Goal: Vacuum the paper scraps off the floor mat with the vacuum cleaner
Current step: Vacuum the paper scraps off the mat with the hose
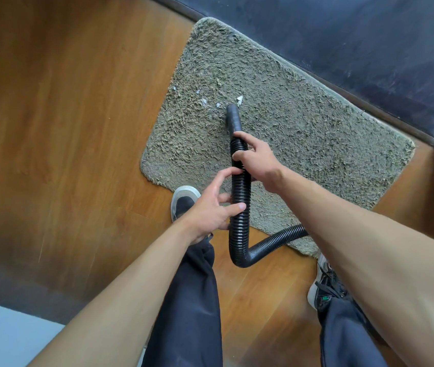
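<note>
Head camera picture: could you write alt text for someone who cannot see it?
Seen from above, a person's right hand and left hand grip a black ribbed vacuum hose, its nozzle resting on a shaggy grey floor mat among small white paper scraps. The mat lies on wooden flooring.

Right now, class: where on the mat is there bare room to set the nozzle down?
Free: the mat right of the nozzle, towards the dark ledge. Crowded: the paper scraps left of the nozzle tip.

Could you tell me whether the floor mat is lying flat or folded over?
Flat: the floor mat lies spread on the wooden floor, with no corner turned up.
</note>
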